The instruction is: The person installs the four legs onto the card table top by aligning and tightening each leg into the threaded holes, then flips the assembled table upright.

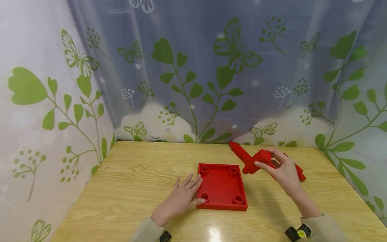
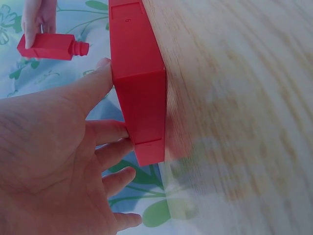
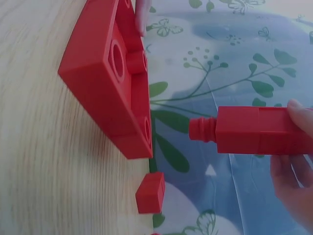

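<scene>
A red square tabletop piece (image 1: 217, 186) lies with its raised rim up and a round socket in each corner. At its left side, my left hand (image 1: 181, 198) rests with fingers spread, fingertips against the edge and thumb over the near left corner. In the left wrist view, the thumb and two fingers touch the red side wall (image 2: 142, 105). My right hand (image 1: 285, 171) grips a red block-shaped leg (image 3: 259, 129) by one end, thumb on one side and fingers on the other. The leg's ridged round peg (image 3: 201, 129) points toward the tabletop piece, raised above the table.
Behind the held leg, another red leg (image 1: 239, 151) lies on the wooden table (image 1: 136, 174). More red parts (image 1: 299, 171) lie to the right, partly hidden by my right hand. A patterned curtain (image 1: 193, 84) hangs along the table's back edge and both sides.
</scene>
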`<state>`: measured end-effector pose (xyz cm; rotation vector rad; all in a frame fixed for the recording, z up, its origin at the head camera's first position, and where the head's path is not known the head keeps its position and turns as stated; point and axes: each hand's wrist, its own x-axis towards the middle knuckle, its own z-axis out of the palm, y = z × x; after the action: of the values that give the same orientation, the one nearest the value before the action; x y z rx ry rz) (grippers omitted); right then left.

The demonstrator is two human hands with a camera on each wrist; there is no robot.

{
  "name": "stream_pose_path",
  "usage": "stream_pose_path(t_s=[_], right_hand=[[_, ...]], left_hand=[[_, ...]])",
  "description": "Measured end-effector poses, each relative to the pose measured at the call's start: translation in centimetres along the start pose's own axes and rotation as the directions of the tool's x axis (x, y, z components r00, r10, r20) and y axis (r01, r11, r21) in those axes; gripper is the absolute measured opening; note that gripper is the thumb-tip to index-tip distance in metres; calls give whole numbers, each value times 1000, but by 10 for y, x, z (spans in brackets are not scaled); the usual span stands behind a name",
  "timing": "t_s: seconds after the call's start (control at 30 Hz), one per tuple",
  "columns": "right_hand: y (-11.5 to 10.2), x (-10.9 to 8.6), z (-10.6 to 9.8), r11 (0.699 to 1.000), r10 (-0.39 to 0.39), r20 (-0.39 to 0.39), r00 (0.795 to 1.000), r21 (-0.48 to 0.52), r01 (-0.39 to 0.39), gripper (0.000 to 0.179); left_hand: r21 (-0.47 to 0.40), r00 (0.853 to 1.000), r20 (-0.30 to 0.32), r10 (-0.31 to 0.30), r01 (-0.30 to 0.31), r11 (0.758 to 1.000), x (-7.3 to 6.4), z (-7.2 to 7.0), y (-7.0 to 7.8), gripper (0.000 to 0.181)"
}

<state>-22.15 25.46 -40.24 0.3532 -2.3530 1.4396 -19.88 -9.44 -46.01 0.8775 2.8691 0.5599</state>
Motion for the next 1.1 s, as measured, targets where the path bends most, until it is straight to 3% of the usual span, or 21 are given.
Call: stream_pose_path(t_s=[0.37, 0.6, 0.8, 1.1], right_hand=[[-9, 16, 26, 999, -21, 18, 1000, 27, 20, 50], [-10, 29, 43, 993, -87, 32, 996, 87, 84, 47], [-13, 37, 60, 990, -67, 82, 994, 131, 56, 48], [-18, 50, 88, 984, -141, 105, 984, 123, 128, 46]], left_hand=[[13, 1000, -5, 3, -3, 1000, 0, 2, -1, 74], [20, 1000, -14, -2, 3, 1000, 1, 6, -5, 74], [29, 1000, -15, -6, 6, 1000, 1, 6, -6, 74], [19, 1000, 0, -13, 13, 1000, 1, 5, -5, 75]])
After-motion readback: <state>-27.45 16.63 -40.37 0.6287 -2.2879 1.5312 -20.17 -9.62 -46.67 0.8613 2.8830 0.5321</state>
